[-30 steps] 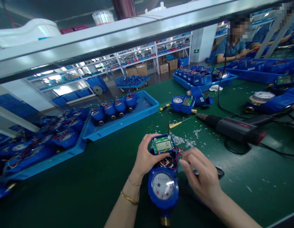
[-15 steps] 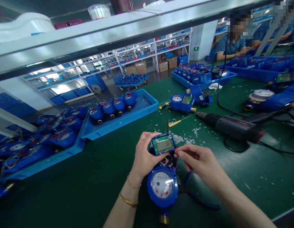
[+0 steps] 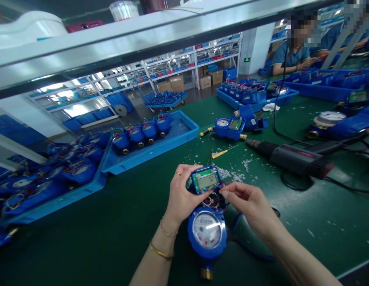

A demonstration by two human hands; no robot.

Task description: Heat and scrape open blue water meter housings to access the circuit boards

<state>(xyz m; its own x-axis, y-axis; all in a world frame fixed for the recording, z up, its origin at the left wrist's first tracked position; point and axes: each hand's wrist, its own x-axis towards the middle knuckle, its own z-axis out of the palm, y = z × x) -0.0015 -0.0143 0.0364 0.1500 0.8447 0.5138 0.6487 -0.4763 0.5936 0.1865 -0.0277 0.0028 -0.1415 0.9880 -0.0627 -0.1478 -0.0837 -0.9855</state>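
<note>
A blue water meter [image 3: 207, 232] lies in front of me, its round dial towards me and a brass fitting at the near end. Above the dial, a green circuit board with an LCD screen [image 3: 207, 181] sits tilted in a blue frame. My left hand [image 3: 184, 194] is closed around the left side of that display unit, thumb along its lower edge. Thumb and forefinger of my right hand [image 3: 246, 198] pinch thin red and black wires [image 3: 224, 186] at the unit's lower right corner. Fingertips partly hide the wire ends.
Right of my hands lies a black heat gun [image 3: 294, 157] with its cable. Beyond are a yellow screwdriver [image 3: 220, 154], white scraps and another opened meter [image 3: 228, 128]. A blue tray [image 3: 151, 151] of meters stands left. Dark-handled pliers [image 3: 252, 252] lie beside my meter. A co-worker [image 3: 294, 55] sits far right.
The meter's dial end has shifted slightly right. My right fingers have moved a little down, and more of the red and black wires shows beside them. My left hand keeps its hold.
</note>
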